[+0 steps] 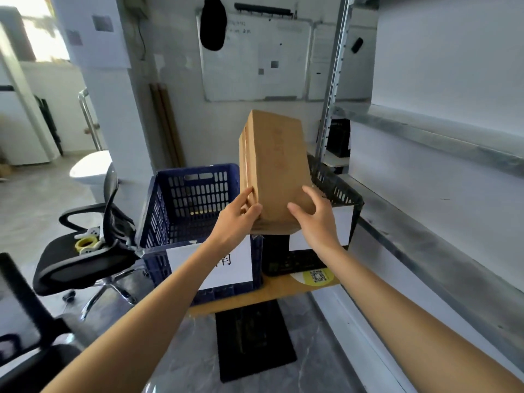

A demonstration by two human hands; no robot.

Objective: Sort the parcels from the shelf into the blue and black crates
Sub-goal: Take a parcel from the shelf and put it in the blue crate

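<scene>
Parcel [273, 165] of brown cardboard, tall and slightly tilted, hangs in the air over the near rims of the 2 crates. The left grip [236, 219] pinches its lower left edge; the right grip [314, 219] clasps its lower right side. The blue crate [198, 194] and black crate [334, 188] stand side by side on the wooden tabletop [280, 290], with the shelf [425, 131] to the right.

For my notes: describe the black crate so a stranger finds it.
Start at the metal shelving on the right. Two slotted crates stand on the wooden tabletop beside it; the black crate is the one nearer the shelving, partly behind the held cardboard parcel, with the blue crate on its left.
</scene>
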